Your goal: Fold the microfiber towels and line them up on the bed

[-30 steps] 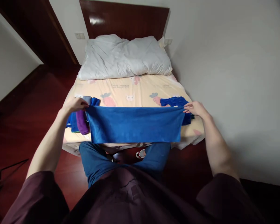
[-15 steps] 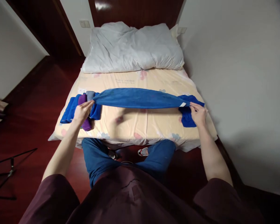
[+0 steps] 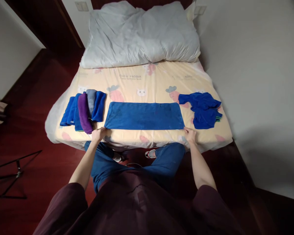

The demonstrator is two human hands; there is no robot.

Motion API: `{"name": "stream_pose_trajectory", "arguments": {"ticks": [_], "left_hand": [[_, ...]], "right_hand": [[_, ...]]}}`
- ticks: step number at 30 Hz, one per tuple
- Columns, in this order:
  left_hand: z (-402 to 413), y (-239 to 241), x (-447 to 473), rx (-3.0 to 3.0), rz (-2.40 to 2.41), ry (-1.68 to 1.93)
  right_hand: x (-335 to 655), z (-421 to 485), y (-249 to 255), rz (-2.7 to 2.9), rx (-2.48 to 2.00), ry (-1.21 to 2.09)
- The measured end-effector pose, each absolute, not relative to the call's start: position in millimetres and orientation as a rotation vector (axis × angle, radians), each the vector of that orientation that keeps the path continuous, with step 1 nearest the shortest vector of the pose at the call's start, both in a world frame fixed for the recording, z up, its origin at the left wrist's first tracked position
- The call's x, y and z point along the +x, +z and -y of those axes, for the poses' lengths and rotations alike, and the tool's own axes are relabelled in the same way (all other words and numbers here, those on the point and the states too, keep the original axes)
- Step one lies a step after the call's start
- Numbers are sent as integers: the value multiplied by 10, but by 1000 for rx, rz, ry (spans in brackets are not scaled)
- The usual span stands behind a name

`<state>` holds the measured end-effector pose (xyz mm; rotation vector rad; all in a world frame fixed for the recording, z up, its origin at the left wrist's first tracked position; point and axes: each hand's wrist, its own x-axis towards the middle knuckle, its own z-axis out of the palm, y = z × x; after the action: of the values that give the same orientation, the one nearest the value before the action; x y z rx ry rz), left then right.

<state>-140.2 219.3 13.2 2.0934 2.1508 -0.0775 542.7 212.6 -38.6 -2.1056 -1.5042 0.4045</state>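
A blue towel point(image 3: 144, 116) lies flat across the middle of the bed, its long side toward me. My left hand point(image 3: 98, 134) pinches its near left corner, and my right hand point(image 3: 190, 134) pinches the near right corner. Close beyond my left hand sit several rolled or folded towels: a purple one point(image 3: 83, 112), a grey one point(image 3: 91, 101) and blue ones point(image 3: 99, 106). Past my right hand lies a crumpled heap of blue cloth point(image 3: 205, 109) with green stripes at one edge.
The bed's sheet point(image 3: 142, 81) is pale yellow with rabbit and carrot prints. A bulky white quilt point(image 3: 142, 36) rests at the far end. On the right a wall point(image 3: 254, 81) runs along the bed. A black metal stand point(image 3: 18, 171) is on the floor at left.
The blue towel, held stretched in the air before, now lies spread on the sheet. Both hands have come down and closer to me, nearer each other, still pinching it.
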Motion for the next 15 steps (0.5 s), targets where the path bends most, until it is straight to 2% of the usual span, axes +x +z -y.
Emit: {"name": "stream_pose_trajectory", "arguments": {"ticks": [5,10,15], "left_hand": [[-2070,155,-1467,2246,-1992,23],[-1902,113,-1431,2420,-1759,-43],[-1956,221,-1177,2389,-1863,39]], "right_hand": [[5406,-2012,-350,1521,-2123,378],[5280,-1858,-237,1711,-2171,293],[5052,-2006,139,1848,-2599,393]]}}
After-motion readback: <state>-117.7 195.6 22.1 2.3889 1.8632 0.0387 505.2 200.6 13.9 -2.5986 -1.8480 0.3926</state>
